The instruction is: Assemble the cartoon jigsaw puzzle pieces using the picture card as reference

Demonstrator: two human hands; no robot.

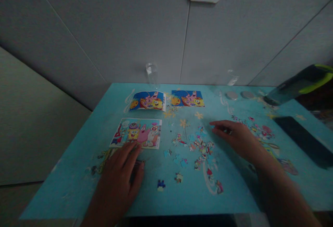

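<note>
My left hand lies palm down with its fingers stretched out and the thumb apart. Its fingertips touch the lower edge of a cartoon picture card. To the right, my right hand is raised a little over the table, thumb and fingers pinched. A small light-blue bit, seemingly a puzzle piece, shows between its fingertips. Loose puzzle pieces lie in a cluster between the hands. Nearer the front are a dark blue piece and a pale piece.
Behind the card lie a curled picture sheet and an assembled-looking picture. A clear tube stands near the wall. At right are round lids, a leaning bottle and a dark flat object on the blue table.
</note>
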